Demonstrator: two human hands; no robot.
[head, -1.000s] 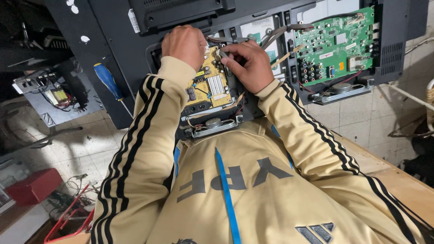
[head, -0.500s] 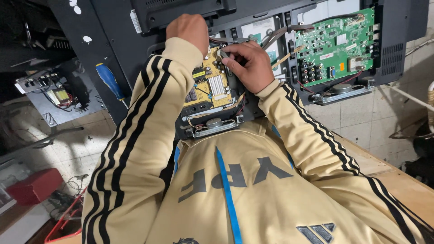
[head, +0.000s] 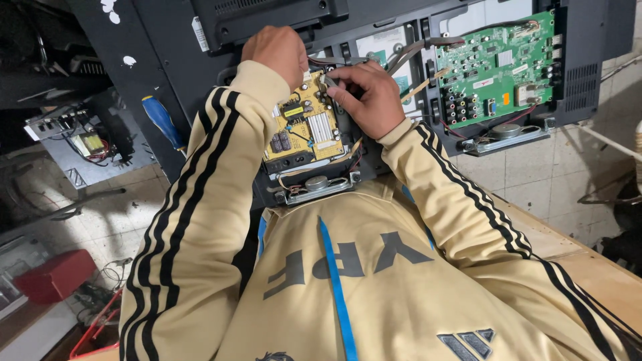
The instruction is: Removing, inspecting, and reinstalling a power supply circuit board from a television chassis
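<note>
Left hand: your left hand [head: 275, 53] sat curled, knuckles up, at upper centre of the frame, above the yellow circuit board [head: 304, 130]; whether it gripped anything, you could not tell.
Right hand: your right hand [head: 368, 97] was bent at the wrist, fingers pinched together on a small part at the board's upper right corner.
Board: it lay mid-frame inside the black television back [head: 167, 60].
Nearby: a green circuit board [head: 498, 67] sat upper right; a blue-handled screwdriver [head: 160, 120] lay left.

pretty even, soft indoor light, brightest patch on the tiled floor [head: 127, 214] at left. top-left corner sinks into shadow. sharp overall, slight wide-angle bend at edges.
</note>
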